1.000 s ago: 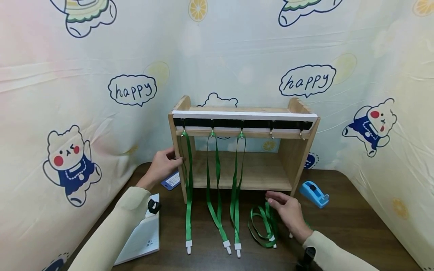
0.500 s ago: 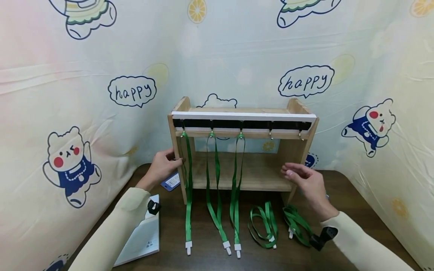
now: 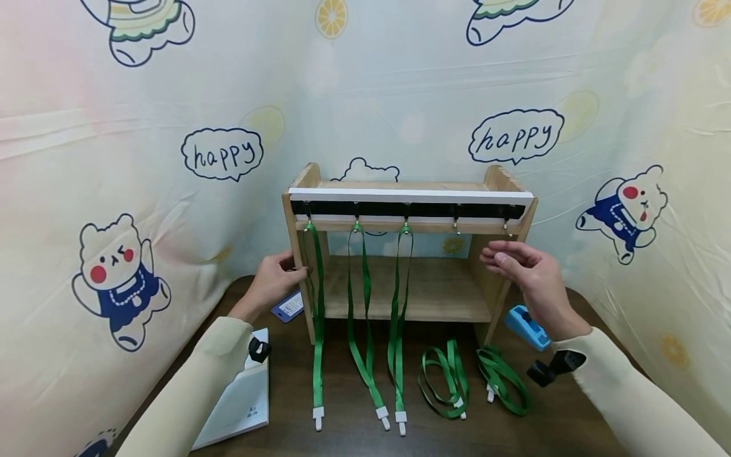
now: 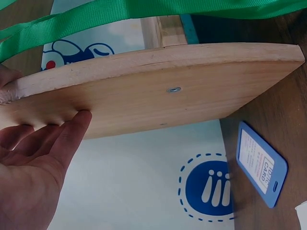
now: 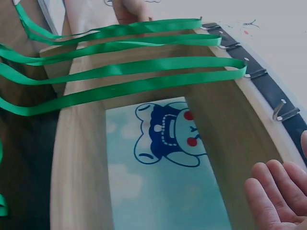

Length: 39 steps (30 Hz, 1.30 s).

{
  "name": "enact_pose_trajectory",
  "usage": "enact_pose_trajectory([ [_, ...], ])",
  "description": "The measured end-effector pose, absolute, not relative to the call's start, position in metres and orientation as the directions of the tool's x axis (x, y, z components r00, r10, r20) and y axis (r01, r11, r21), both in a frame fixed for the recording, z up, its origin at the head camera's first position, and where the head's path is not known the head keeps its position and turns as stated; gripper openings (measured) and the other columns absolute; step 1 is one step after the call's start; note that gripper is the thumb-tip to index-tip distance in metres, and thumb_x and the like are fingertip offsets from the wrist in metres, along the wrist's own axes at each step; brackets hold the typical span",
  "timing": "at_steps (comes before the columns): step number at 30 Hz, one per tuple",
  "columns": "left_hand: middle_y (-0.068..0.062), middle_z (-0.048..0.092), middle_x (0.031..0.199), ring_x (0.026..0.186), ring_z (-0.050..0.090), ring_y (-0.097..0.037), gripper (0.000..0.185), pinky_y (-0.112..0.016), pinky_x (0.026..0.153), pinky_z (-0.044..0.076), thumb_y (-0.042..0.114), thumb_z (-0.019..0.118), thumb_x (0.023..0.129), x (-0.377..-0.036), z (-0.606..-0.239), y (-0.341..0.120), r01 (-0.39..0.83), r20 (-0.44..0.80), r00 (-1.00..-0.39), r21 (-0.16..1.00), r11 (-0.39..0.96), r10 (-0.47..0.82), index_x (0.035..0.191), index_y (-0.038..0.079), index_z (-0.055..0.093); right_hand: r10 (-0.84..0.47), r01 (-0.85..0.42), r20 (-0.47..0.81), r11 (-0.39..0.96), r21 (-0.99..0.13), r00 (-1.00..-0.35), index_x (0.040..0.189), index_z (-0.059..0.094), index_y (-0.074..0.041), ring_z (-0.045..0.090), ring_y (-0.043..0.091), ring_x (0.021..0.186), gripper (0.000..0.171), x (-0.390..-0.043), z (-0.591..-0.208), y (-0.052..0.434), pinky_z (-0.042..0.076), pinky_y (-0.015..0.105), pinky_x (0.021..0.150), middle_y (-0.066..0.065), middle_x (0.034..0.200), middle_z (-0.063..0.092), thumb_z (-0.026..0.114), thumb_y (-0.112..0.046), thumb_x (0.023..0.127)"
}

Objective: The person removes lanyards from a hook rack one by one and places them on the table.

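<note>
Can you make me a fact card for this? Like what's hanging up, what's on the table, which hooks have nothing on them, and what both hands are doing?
Hanging: three green lanyards, on the wooden shelf's hooks
Bare hooks: two, at the right end
On the table: two looped green lanyards, pale booklet, blue ID card holder, blue tape dispenser
Left hand: grips the shelf's left side
Right hand: seems to hold nothing, near the rightmost hook

On the backdrop (image 3: 394,76) you can read "happy" in both the left speech bubble (image 3: 223,166) and the right speech bubble (image 3: 516,152), "CARD" on the blue card (image 4: 264,168), and, on your white booklet (image 3: 237,401), "A" before print too small to tell.
</note>
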<state>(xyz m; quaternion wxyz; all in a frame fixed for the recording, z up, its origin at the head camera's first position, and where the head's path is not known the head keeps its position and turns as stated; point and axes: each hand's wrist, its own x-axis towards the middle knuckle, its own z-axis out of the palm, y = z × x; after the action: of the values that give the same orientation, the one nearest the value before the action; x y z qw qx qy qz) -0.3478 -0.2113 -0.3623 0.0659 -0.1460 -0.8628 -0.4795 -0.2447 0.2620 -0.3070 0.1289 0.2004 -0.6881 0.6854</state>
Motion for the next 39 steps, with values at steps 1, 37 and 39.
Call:
enact_pose_trajectory([
  [1,-0.020,0.064,0.130,0.114,0.064,-0.035,0.048,-0.052,0.094,0.059,0.023,0.063,0.095,-0.348,-0.363,-0.212,0.313,0.251,-0.949,0.810,0.497,0.188,0.142,0.011,0.057,-0.105,-0.455,0.455,-0.021,-0.890,-0.884,0.123,0.066,-0.006,0.074,0.008,0.103,0.023,-0.245,-0.306,0.262,0.059,0.022,0.091,-0.003,0.114,0.076,0.059,-0.012,0.101],
  [37,-0.020,0.065,0.129,0.115,0.064,-0.037,0.048,-0.052,0.093,0.060,0.022,0.064,0.095,-0.345,-0.361,-0.210,0.325,0.263,-0.945,0.812,0.485,0.193,0.141,0.011,0.057,-0.195,-0.476,0.456,0.068,-0.877,-0.868,0.130,0.058,0.011,0.074,0.009,0.105,0.041,-0.258,-0.296,0.213,0.059,0.024,0.090,-0.005,0.114,0.077,0.064,-0.014,0.099],
  [39,-0.020,0.065,0.130,0.115,0.064,-0.037,0.048,-0.052,0.093,0.059,0.022,0.064,0.095,-0.346,-0.362,-0.210,0.322,0.261,-0.946,0.814,0.483,0.192,0.142,0.011,0.057,-0.199,-0.478,0.457,0.077,-0.875,-0.867,0.132,0.058,0.010,0.073,0.009,0.108,0.042,-0.259,-0.297,0.209,0.059,0.022,0.091,-0.004,0.116,0.077,0.065,-0.014,0.098],
])
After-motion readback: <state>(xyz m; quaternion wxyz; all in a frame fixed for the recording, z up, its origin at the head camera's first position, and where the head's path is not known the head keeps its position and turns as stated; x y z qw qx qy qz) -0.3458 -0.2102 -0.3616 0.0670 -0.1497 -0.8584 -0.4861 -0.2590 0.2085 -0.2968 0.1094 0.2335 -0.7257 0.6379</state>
